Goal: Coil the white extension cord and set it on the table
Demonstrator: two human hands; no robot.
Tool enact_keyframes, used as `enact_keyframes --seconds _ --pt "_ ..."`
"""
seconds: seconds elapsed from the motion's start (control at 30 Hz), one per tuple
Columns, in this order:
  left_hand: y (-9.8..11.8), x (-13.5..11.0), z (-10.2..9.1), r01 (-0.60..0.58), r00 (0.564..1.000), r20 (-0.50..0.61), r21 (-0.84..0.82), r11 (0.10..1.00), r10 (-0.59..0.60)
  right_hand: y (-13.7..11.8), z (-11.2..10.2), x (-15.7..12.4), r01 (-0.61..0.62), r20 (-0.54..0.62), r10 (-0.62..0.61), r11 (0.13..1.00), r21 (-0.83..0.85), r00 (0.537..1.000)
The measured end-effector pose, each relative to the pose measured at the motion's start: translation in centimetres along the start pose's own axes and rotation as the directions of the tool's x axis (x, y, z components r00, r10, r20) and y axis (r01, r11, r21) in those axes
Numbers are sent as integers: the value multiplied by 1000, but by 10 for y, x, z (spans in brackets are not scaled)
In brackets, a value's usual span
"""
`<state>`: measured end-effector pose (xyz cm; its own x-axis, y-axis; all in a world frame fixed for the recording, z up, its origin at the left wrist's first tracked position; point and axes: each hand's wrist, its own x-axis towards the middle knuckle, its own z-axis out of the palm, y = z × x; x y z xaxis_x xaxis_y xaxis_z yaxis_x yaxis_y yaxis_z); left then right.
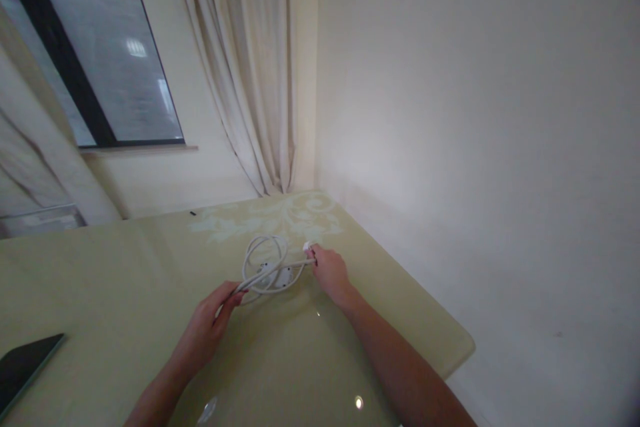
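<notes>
A white cable (266, 238) hangs in loose loops between my two hands, above the table. My left hand (210, 317) is closed, pinching several strands of it at the left end of the loops. On the right, my right hand (331, 272) is closed around the strands too, with a small white plug-like end (307, 247) showing past the fingers. Behind the loops is a white power strip (284, 277) with dark socket holes, partly covered by the cable. Whether the strip rests on the table or hangs is hard to tell.
The glossy pale green table (125, 293) has a white floral pattern near its far corner. A dark flat device (27, 367) lies at the left edge, and a small black object (193, 213) near the back edge. A wall (475, 147) borders the right side; curtains (250, 80) hang behind.
</notes>
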<state>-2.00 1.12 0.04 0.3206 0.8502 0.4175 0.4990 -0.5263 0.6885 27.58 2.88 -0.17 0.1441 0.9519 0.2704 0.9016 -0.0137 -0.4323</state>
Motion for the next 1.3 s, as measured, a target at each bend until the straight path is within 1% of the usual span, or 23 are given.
enact_keyframes --seconds 0.07,0.17,0.2,0.27,0.33,0.4,0.5,0.63,0.7,0.73,0.77,0.83,0.87,0.93,0.97,1.0,1.03,1.07,1.1,1.13,1.17,1.23,1.3 --pt "3 -1 0 12 1000 -18 0 1000 -12 -2 2 -1 -13 -33 16 997 82 999" --pt "8 -3 3 57 998 -24 -37 998 -58 -5 6 -2 28 -118 9 952 305 993" --pt "10 -4 6 68 997 -15 -61 996 -70 -6 8 -3 45 -157 18 921 388 987" --pt "13 -6 13 79 997 8 -118 990 -79 -8 12 -3 70 -221 65 830 553 973" --pt "18 -7 20 78 997 17 -167 983 -77 -10 18 -3 63 -232 140 717 694 963" --pt "23 -8 27 77 997 18 -202 976 -75 -11 25 -2 12 -183 220 609 793 958" --pt "30 -11 31 102 994 63 -257 961 -89 -12 35 1 -100 -45 292 462 881 955" --pt "32 -17 32 175 976 181 -307 936 -123 -14 37 3 -205 105 326 289 935 939" --pt "29 -20 32 177 974 197 -331 927 -116 -16 34 2 -256 192 317 173 951 929" --pt "27 -20 31 170 979 168 -339 925 -118 -18 33 1 -277 236 297 106 955 925" --pt "27 -20 29 157 986 114 -335 929 -125 -20 31 0 -292 271 274 39 956 923" --pt "28 -15 23 125 987 -62 -283 951 -148 -24 29 -3 -301 309 240 -70 951 920" --pt "31 -10 19 108 976 -157 -239 965 -148 -27 28 -3 -301 317 232 -103 948 920" --pt "41 8 11 92 940 -313 -146 985 -134 -31 26 -4 -300 324 235 -132 945 916" --pt "47 20 8 94 925 -359 -106 990 -126 -33 25 -5 -298 321 236 -128 946 917" --pt "52 35 7 105 918 -376 -74 992 -125 -34 23 -6 -294 313 230 -114 949 921" --pt "58 51 7 122 925 -358 -44 992 -130 -35 22 -6 -287 301 219 -94 953 928" --pt "62 68 8 146 948 -285 -10 989 -142 -36 20 -7 -277 287 202 -74 958 936" --pt "65 84 11 180 969 -172 3 984 -177 -36 18 -8 -266 272 183 -58 962 945" --pt "66 98 14 227 973 -50 -13 974 -227 -37 16 -9 -254 258 159 -46 966 953" --pt "67 110 17 246 969 46 -29 969 -245 -36 14 -10 -244 246 137 -34 969 960" --pt "67 127 24 274 939 236 -83 958 -249 -36 11 -11 -230 230 95 -14 973 969" --pt "67 134 28 267 915 348 -140 953 -205 -35 9 -10 -241 241 63 -9 971 968"
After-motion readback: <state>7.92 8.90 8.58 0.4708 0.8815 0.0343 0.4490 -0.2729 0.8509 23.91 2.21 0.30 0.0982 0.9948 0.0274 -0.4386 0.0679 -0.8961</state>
